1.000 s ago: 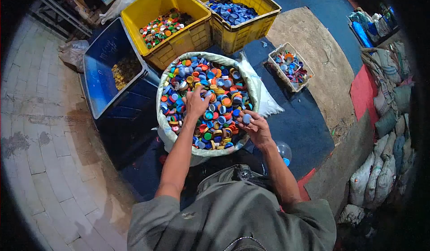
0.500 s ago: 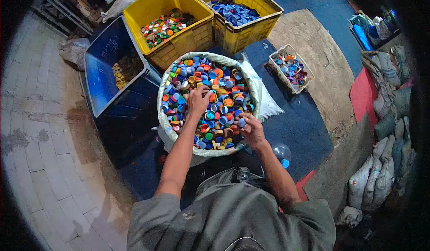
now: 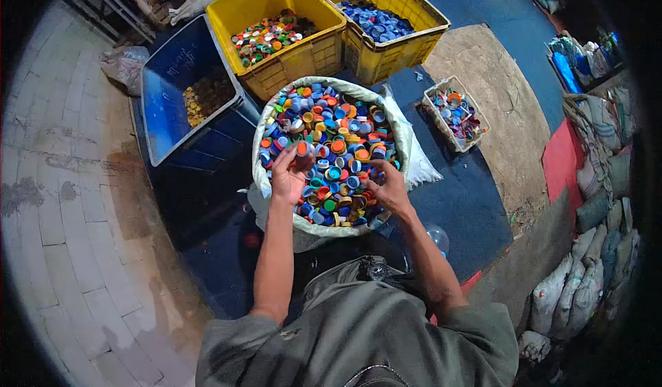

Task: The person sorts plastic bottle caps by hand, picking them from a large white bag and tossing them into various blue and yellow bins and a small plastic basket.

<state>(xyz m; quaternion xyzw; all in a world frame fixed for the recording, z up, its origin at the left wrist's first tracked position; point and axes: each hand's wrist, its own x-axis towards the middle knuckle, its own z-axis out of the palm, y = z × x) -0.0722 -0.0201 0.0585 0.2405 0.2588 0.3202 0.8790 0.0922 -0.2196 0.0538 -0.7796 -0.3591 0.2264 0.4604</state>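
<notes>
A round sack with a pale rolled rim stands in front of me, full of mixed coloured bottle caps. Over its left part, my left hand holds an orange cap at its fingertips, palm partly turned up. My right hand is above the right part of the caps with its fingers bent. Whatever may be between those fingers is too small to make out.
Behind the sack are a blue bin with yellowish caps, a yellow bin with mixed caps and another yellow bin with blue caps. A white basket sits right. Filled sacks line the far right.
My left hand has drawn back from the pile and turned up, now with an orange cap. The blue cap seen at my right fingertips no longer shows there. The view has shifted slightly.
</notes>
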